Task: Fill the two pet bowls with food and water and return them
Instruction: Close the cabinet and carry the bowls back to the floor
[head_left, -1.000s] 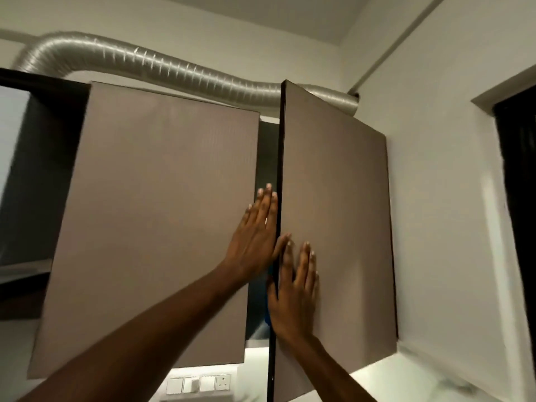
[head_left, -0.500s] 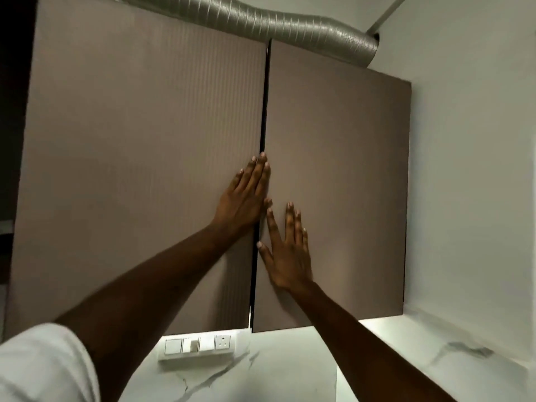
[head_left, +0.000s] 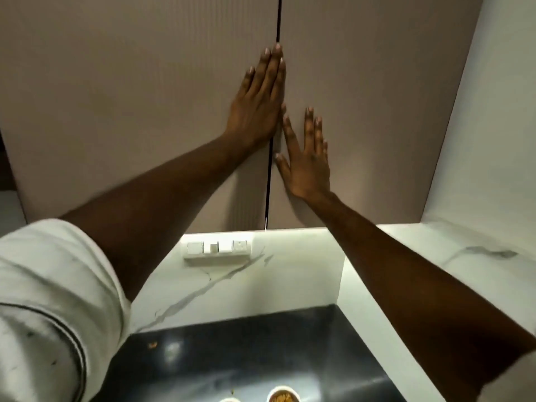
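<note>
Flat left hand (head_left: 258, 111) and right hand (head_left: 307, 166) press upright cabinet doors (head_left: 145, 97).

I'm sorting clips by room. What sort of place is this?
Most likely a home kitchen: wall cabinet doors above a dark counter, a marble-look backsplash with a switch panel, and a bowl holding brown food.

Cabinet doors (head_left: 145, 97) under both grips: taupe, finely ribbed. Wall (head_left: 226, 285) below: white marble, grey veins. Worktop (head_left: 232, 358) glossy black; bowl (head_left: 282, 396) white-rimmed, brown food.
</note>
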